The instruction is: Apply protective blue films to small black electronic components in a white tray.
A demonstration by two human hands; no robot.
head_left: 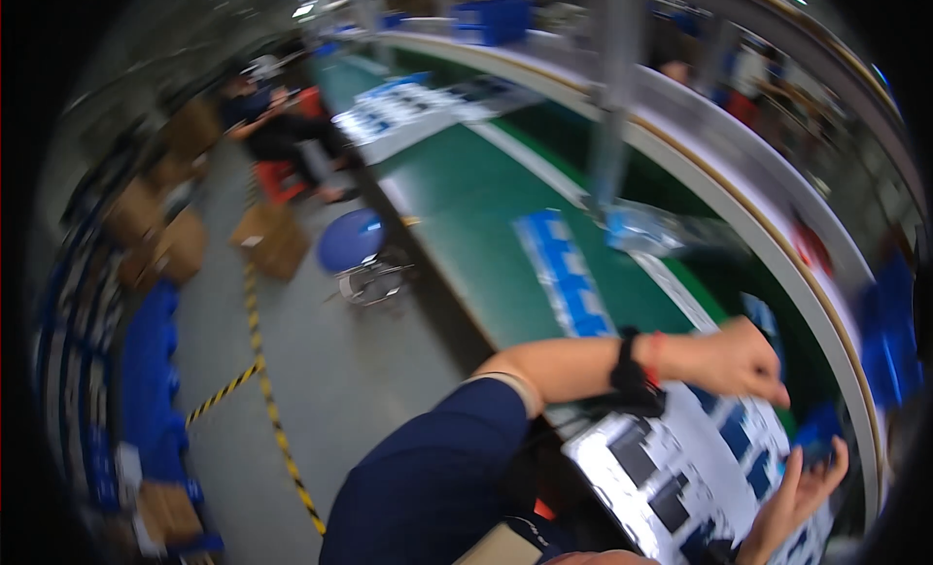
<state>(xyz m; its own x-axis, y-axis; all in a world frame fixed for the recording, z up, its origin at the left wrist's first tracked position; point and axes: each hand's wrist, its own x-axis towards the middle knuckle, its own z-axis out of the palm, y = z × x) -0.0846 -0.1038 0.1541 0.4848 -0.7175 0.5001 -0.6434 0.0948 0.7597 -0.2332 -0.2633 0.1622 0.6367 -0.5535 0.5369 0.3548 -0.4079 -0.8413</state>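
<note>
My left hand (734,359) is raised over the bench, its fingers curled closed. Whatever it grips, if anything, cannot be made out. A black band (630,371) and a red band circle that wrist. Lower right, my right hand (802,492) has thumb and fingers around a small dark piece (816,452), blurred by motion. Beneath the hands lies a white sheet (705,429) bearing several dark, cut-out-shaped flat pieces (669,502). Beyond my left forearm, a blue-and-white strip (564,273) rests on the green bench top (457,196).
A raised shelf (739,157) on metal posts runs along the bench, with a blue bin (491,23) on it. Clear plastic bags (646,230) lie below. Left are a blue stool (352,242), cardboard boxes (272,239) and a seated person (282,118).
</note>
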